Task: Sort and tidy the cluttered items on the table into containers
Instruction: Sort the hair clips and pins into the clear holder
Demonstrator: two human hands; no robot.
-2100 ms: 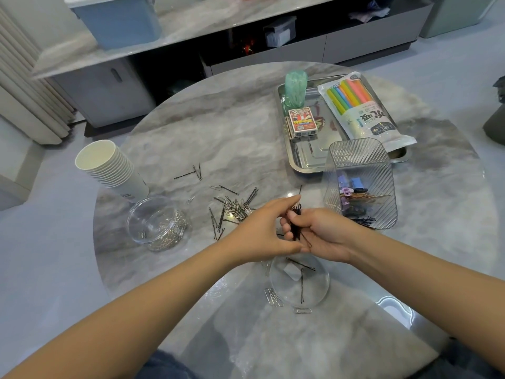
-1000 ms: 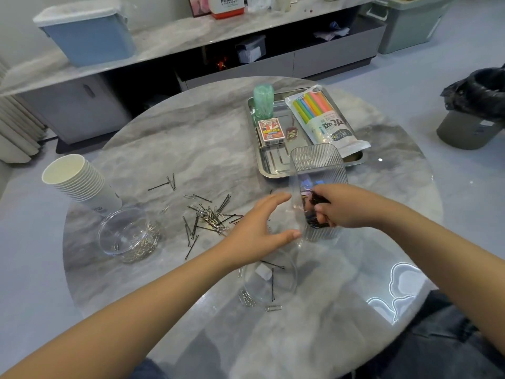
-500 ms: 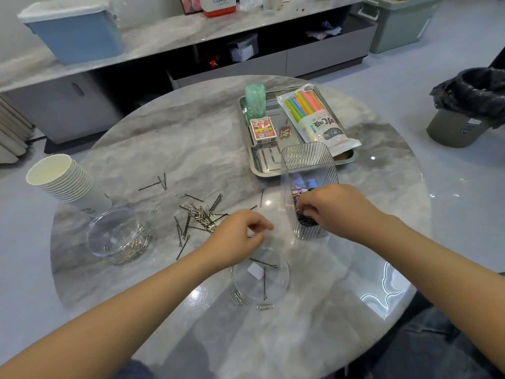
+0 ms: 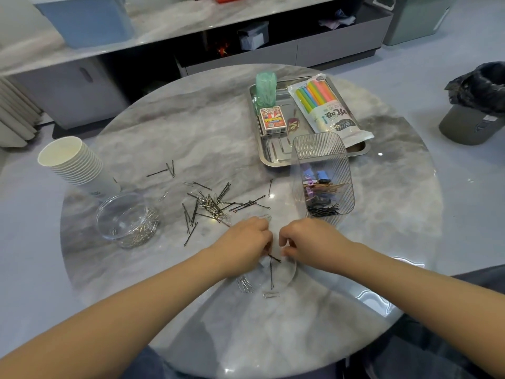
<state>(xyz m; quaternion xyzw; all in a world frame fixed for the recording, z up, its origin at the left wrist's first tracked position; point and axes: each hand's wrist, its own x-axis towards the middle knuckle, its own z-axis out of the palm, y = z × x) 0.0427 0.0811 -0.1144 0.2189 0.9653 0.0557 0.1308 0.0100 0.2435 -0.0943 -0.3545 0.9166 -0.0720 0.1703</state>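
Both hands meet over the small clear dish [image 4: 284, 272] at the near edge of the worktop [image 4: 153, 138]. The left hand [image 4: 246, 242] has its fingers curled down onto the dish's left side, pinching at the black bobby pins [image 4: 271, 272] that lie there; whether a pin is actually caught I cannot tell. The right hand [image 4: 308, 240] hovers with curled fingers and thumb over the dish's far right rim, and it appears to hold nothing.

The pin that shows best lies straight out from under the left fingertips towards the person, its long axis running near to far, so the left hand is the nearer one to lift it. The ribbed clear bin [image 4: 323, 176], where other black pins already rest, stands beyond and to the right, close past the right hand. The bigger scatter of hairpins and paper clips [image 4: 213, 206] lies beyond and left.

Half a second ago the right hand was reaching into that bin; it has come back out to the dish. The left hand has shifted a little nearer the dish's middle, fingers more tightly gathered.
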